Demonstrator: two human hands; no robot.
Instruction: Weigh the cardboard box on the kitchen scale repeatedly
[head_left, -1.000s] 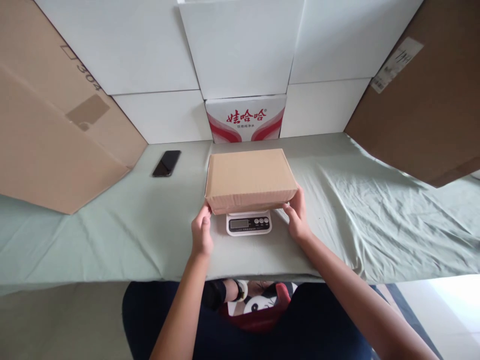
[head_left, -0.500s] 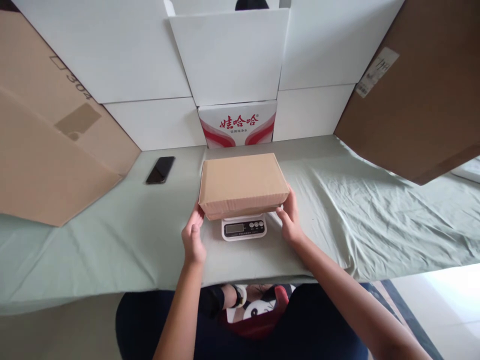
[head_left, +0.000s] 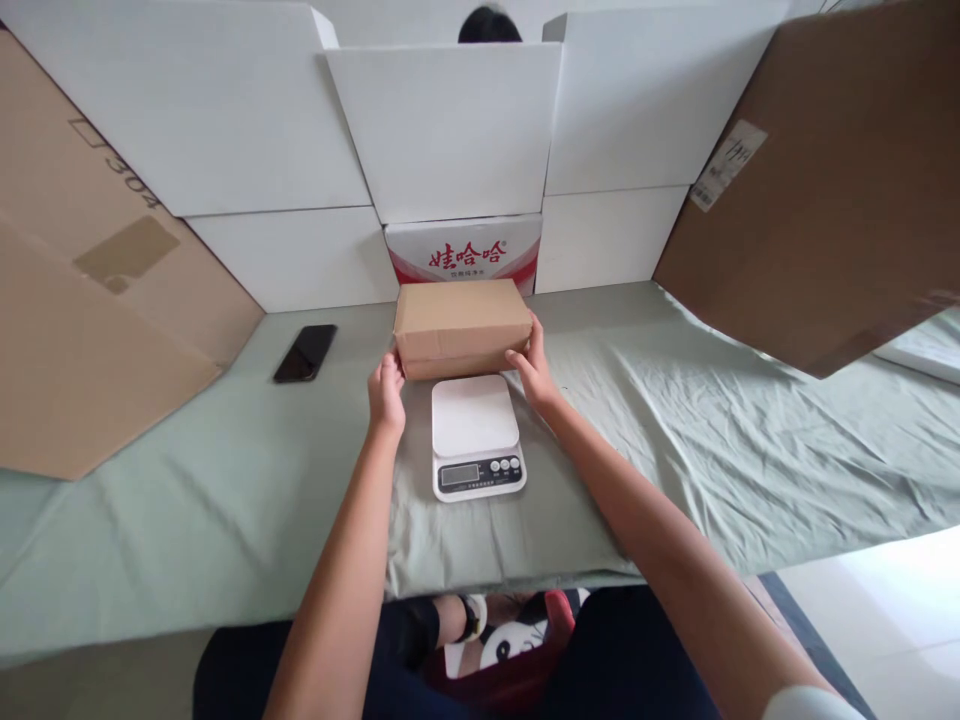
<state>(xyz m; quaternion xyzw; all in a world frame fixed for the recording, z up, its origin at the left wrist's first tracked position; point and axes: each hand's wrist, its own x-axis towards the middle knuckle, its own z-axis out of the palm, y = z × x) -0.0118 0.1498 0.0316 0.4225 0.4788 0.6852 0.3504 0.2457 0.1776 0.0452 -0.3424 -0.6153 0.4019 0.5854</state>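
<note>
Both hands, left (head_left: 386, 392) and right (head_left: 534, 370), grip the box (head_left: 461, 325) by its ends, long axis crosswise, just behind the scale (head_left: 475, 435).

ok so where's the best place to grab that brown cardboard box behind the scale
Probably by its two short ends, one hand from each side, as the left hand and right hand do now. The cardboard box lies flat and long crosswise, closed, behind the scale, too wide for a one-hand grip.

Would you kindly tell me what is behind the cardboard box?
Behind the cardboard box stands a red-and-white printed carton; its lower part is hidden by the box.
</note>
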